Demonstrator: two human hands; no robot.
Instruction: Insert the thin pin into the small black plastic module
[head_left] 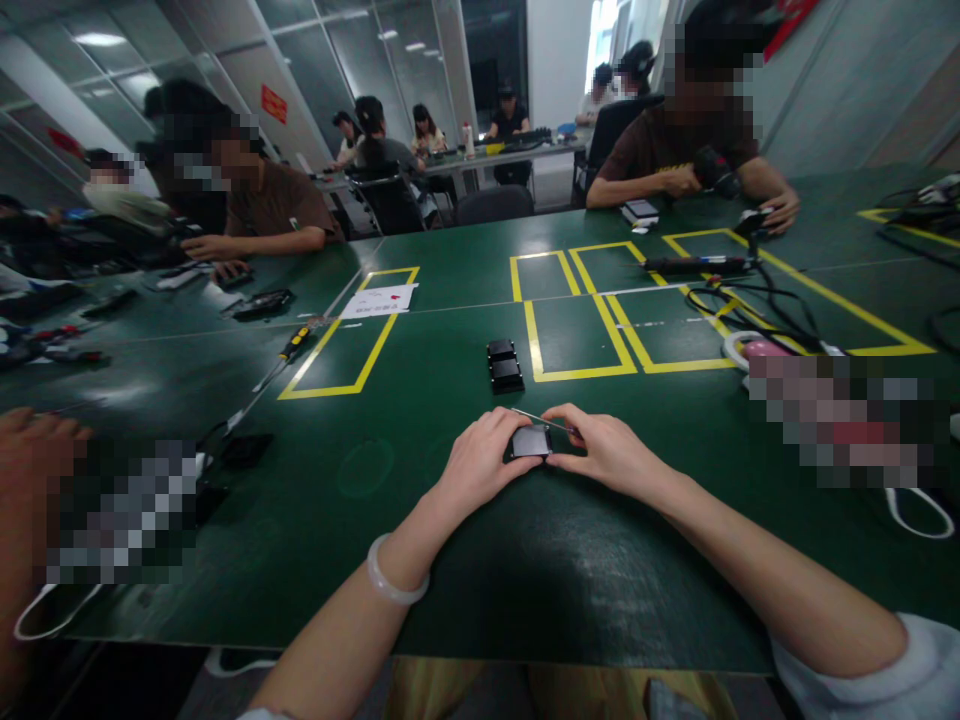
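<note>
Just below frame centre, a small dark square part (531, 441) is seen lying on the green table (450, 560). It is gripped at its left edge by the curled fingers of the left hand (484, 460) and pinched at its right edge by the right hand (607, 455). A thin metal tool (536, 417) is laid across just above the part, its right end at the right fingers; whether it is gripped cannot be told. Two black blocks (505, 365) are noted above, near a yellow-taped rectangle (577, 335). A screwdriver (292, 345) is noted at left of centre.
</note>
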